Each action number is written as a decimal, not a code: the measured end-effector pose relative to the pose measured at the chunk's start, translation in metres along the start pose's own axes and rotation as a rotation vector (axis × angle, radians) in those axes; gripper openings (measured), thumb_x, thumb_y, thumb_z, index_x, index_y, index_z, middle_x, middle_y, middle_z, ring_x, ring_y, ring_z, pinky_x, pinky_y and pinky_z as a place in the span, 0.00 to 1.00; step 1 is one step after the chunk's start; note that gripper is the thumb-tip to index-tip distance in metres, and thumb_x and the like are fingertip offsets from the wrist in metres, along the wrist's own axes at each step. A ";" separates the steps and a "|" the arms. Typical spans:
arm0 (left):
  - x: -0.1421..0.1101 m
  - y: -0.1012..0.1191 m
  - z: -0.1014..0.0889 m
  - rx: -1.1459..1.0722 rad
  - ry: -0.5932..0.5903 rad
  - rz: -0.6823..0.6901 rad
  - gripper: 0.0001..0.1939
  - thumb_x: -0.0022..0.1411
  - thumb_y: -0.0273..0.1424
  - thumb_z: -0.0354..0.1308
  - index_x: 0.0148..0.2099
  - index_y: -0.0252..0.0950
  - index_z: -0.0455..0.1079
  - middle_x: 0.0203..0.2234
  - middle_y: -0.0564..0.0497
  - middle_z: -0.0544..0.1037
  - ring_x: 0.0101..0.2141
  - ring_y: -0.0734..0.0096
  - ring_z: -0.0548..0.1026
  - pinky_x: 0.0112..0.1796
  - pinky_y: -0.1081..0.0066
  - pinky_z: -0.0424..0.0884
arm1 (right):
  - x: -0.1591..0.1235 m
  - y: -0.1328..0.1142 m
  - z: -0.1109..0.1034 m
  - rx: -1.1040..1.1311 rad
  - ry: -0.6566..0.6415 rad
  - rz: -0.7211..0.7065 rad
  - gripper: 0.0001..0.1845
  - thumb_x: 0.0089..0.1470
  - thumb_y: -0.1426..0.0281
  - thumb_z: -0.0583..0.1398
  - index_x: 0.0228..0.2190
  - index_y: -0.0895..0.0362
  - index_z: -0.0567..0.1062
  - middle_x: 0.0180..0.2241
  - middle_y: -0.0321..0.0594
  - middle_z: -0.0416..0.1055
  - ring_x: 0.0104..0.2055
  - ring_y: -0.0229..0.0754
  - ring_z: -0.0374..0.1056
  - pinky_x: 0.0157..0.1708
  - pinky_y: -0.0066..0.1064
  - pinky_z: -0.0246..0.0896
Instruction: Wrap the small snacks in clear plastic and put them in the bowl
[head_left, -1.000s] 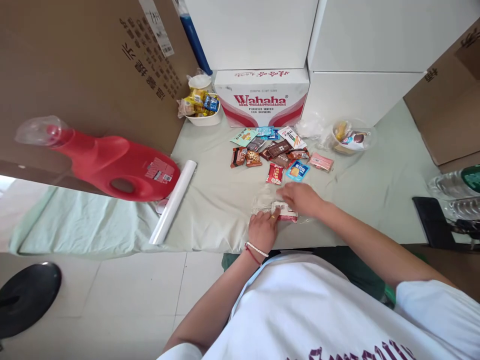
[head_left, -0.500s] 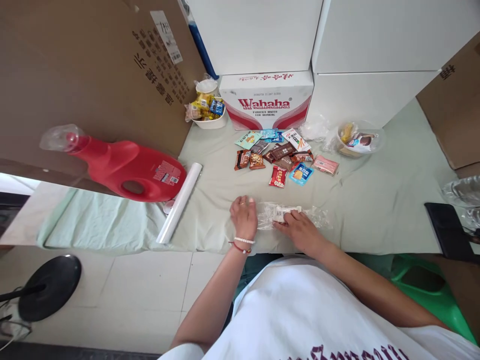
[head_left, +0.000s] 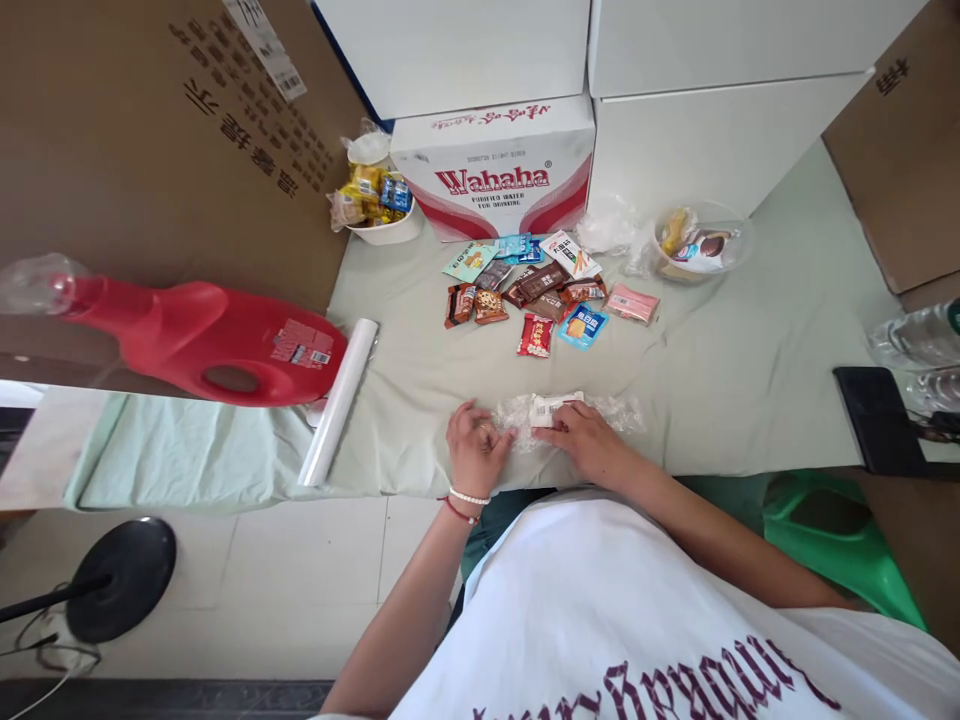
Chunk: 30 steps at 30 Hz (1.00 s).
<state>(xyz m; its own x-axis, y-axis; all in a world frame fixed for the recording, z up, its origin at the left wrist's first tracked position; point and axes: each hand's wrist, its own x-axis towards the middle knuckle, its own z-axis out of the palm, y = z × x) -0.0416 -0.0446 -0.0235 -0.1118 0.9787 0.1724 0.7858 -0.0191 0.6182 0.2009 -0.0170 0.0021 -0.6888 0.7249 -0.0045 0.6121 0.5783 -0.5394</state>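
Observation:
A small white packet [head_left: 546, 409] with dark print lies on a crumpled strip of clear plastic film [head_left: 622, 412] near the table's front edge. My right hand [head_left: 591, 440] presses its fingers onto the packet from the right, covering part of it. At the film's left end is my left hand [head_left: 478, 446], fingers curled and thumb against the film's edge. Beyond both hands lie several snacks, among them a red packet [head_left: 535, 336], a blue packet [head_left: 583, 326], a pink packet [head_left: 633, 303] and brown-wrapped bars [head_left: 544, 282].
At left a red jug [head_left: 225, 340] lies beside a roll of plastic film [head_left: 339, 405]. A white bowl of wrapped snacks [head_left: 386, 232] and a Wahaha carton [head_left: 491, 185] stand at the back. To the right are a clear bowl [head_left: 739, 250], a black phone [head_left: 877, 420] and plastic bottles [head_left: 919, 335].
The camera view has shifted. My left hand's fingers have curled in toward the left end of the film. My right hand stays on the white packet, which shows more of its print.

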 end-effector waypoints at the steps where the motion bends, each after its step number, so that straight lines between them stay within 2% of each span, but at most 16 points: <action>1: -0.003 -0.001 0.004 0.044 0.037 -0.050 0.13 0.58 0.41 0.68 0.36 0.39 0.71 0.51 0.41 0.75 0.64 0.48 0.65 0.64 0.46 0.61 | -0.002 0.000 -0.001 0.035 0.024 -0.013 0.24 0.64 0.79 0.57 0.58 0.48 0.76 0.45 0.44 0.69 0.49 0.48 0.61 0.52 0.42 0.64; 3: -0.006 -0.001 0.011 0.126 0.071 -0.151 0.27 0.53 0.42 0.71 0.52 0.37 0.71 0.62 0.34 0.67 0.69 0.41 0.57 0.65 0.39 0.56 | -0.008 0.000 -0.004 0.105 0.065 -0.036 0.28 0.63 0.79 0.57 0.62 0.52 0.71 0.50 0.47 0.70 0.52 0.49 0.62 0.56 0.46 0.65; 4: -0.007 0.000 0.012 0.155 0.060 -0.189 0.31 0.52 0.41 0.72 0.56 0.38 0.70 0.66 0.33 0.63 0.70 0.37 0.53 0.66 0.36 0.52 | -0.011 -0.001 -0.006 0.130 0.075 -0.044 0.29 0.63 0.78 0.57 0.64 0.53 0.68 0.53 0.49 0.70 0.55 0.50 0.62 0.58 0.48 0.64; 6: -0.004 0.003 0.010 0.142 0.011 -0.207 0.23 0.55 0.39 0.70 0.52 0.40 0.73 0.66 0.36 0.64 0.72 0.35 0.49 0.66 0.32 0.47 | -0.017 -0.002 -0.009 0.152 0.064 -0.048 0.32 0.63 0.78 0.56 0.67 0.54 0.65 0.58 0.51 0.68 0.59 0.51 0.62 0.61 0.52 0.63; 8: 0.001 0.008 0.004 -0.008 -0.028 -0.176 0.09 0.59 0.36 0.65 0.42 0.41 0.75 0.60 0.40 0.71 0.69 0.42 0.59 0.65 0.38 0.55 | -0.021 -0.003 -0.009 0.144 0.035 -0.047 0.34 0.62 0.80 0.56 0.68 0.53 0.64 0.60 0.51 0.68 0.62 0.52 0.62 0.62 0.53 0.63; 10: 0.006 0.020 -0.001 -0.216 -0.054 -0.144 0.05 0.63 0.35 0.60 0.38 0.41 0.72 0.50 0.44 0.77 0.58 0.54 0.73 0.59 0.50 0.69 | -0.022 -0.004 -0.007 0.134 0.019 -0.048 0.36 0.61 0.82 0.55 0.68 0.53 0.64 0.61 0.52 0.67 0.64 0.52 0.61 0.63 0.53 0.63; 12: 0.009 0.038 0.000 -0.342 -0.098 -0.084 0.06 0.66 0.36 0.57 0.41 0.41 0.72 0.45 0.46 0.79 0.47 0.62 0.79 0.52 0.59 0.75 | -0.022 -0.006 -0.003 0.136 0.033 -0.047 0.35 0.61 0.83 0.55 0.67 0.54 0.66 0.62 0.53 0.67 0.66 0.52 0.59 0.64 0.53 0.63; 13: 0.009 0.048 0.002 -0.346 -0.136 -0.023 0.07 0.67 0.36 0.56 0.43 0.41 0.73 0.45 0.46 0.80 0.46 0.63 0.79 0.51 0.60 0.76 | -0.021 -0.006 -0.002 0.147 0.049 -0.047 0.33 0.62 0.82 0.55 0.66 0.55 0.67 0.62 0.53 0.67 0.66 0.52 0.59 0.64 0.53 0.62; 17: 0.000 0.079 0.022 -0.085 -0.295 0.265 0.17 0.71 0.38 0.53 0.56 0.41 0.74 0.56 0.43 0.79 0.58 0.55 0.74 0.57 0.52 0.70 | -0.024 -0.003 -0.006 0.256 0.113 -0.047 0.21 0.66 0.77 0.55 0.56 0.54 0.76 0.57 0.50 0.72 0.64 0.50 0.64 0.62 0.51 0.65; 19: -0.008 0.080 0.031 0.048 -0.296 0.335 0.20 0.73 0.37 0.50 0.63 0.40 0.71 0.61 0.43 0.76 0.63 0.53 0.70 0.59 0.49 0.68 | -0.029 0.004 -0.013 0.269 0.169 0.034 0.18 0.67 0.74 0.53 0.51 0.54 0.79 0.52 0.48 0.75 0.57 0.49 0.69 0.58 0.47 0.68; 21: -0.017 0.075 0.037 0.117 -0.276 0.386 0.23 0.73 0.34 0.49 0.67 0.40 0.67 0.65 0.43 0.72 0.65 0.54 0.68 0.61 0.50 0.66 | -0.035 0.014 -0.020 0.164 0.293 0.226 0.17 0.68 0.71 0.53 0.50 0.55 0.79 0.51 0.50 0.75 0.54 0.50 0.70 0.56 0.47 0.69; 23: -0.023 0.068 0.040 0.147 -0.261 0.425 0.27 0.72 0.31 0.49 0.71 0.40 0.62 0.67 0.44 0.69 0.67 0.56 0.66 0.62 0.52 0.65 | -0.040 0.024 -0.024 -0.012 0.400 0.429 0.19 0.67 0.65 0.56 0.55 0.56 0.76 0.56 0.55 0.71 0.57 0.58 0.65 0.56 0.54 0.67; 24: -0.025 0.066 0.041 0.155 -0.258 0.438 0.29 0.71 0.30 0.50 0.72 0.40 0.60 0.68 0.43 0.68 0.68 0.56 0.65 0.62 0.52 0.64 | -0.043 0.028 -0.024 -0.088 0.411 0.483 0.21 0.65 0.62 0.59 0.56 0.56 0.75 0.58 0.57 0.68 0.59 0.61 0.62 0.56 0.58 0.66; 25: -0.026 0.064 0.042 0.159 -0.256 0.446 0.31 0.70 0.29 0.50 0.73 0.40 0.58 0.68 0.43 0.67 0.68 0.56 0.64 0.63 0.52 0.64 | -0.045 0.031 -0.024 -0.133 0.396 0.501 0.21 0.63 0.62 0.61 0.55 0.56 0.76 0.60 0.58 0.66 0.61 0.64 0.60 0.56 0.61 0.65; 27: -0.027 0.063 0.044 0.165 -0.250 0.449 0.33 0.69 0.27 0.51 0.74 0.40 0.56 0.69 0.43 0.66 0.68 0.57 0.64 0.63 0.52 0.63 | -0.046 0.032 -0.023 -0.128 0.356 0.479 0.15 0.61 0.64 0.62 0.48 0.54 0.78 0.60 0.55 0.66 0.61 0.63 0.60 0.55 0.60 0.66; 30: -0.029 0.065 0.047 0.171 -0.238 0.447 0.32 0.69 0.26 0.50 0.74 0.40 0.57 0.69 0.44 0.66 0.68 0.56 0.64 0.63 0.52 0.62 | -0.039 0.020 -0.026 0.028 0.349 0.443 0.11 0.64 0.69 0.56 0.44 0.52 0.77 0.53 0.50 0.71 0.51 0.53 0.69 0.50 0.47 0.71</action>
<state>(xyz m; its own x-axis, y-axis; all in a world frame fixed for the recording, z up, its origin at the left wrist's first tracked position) 0.0413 -0.0642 -0.0245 0.3821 0.9023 0.1997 0.8154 -0.4309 0.3865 0.2499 -0.0239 0.0129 -0.1962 0.9797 0.0407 0.7996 0.1838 -0.5717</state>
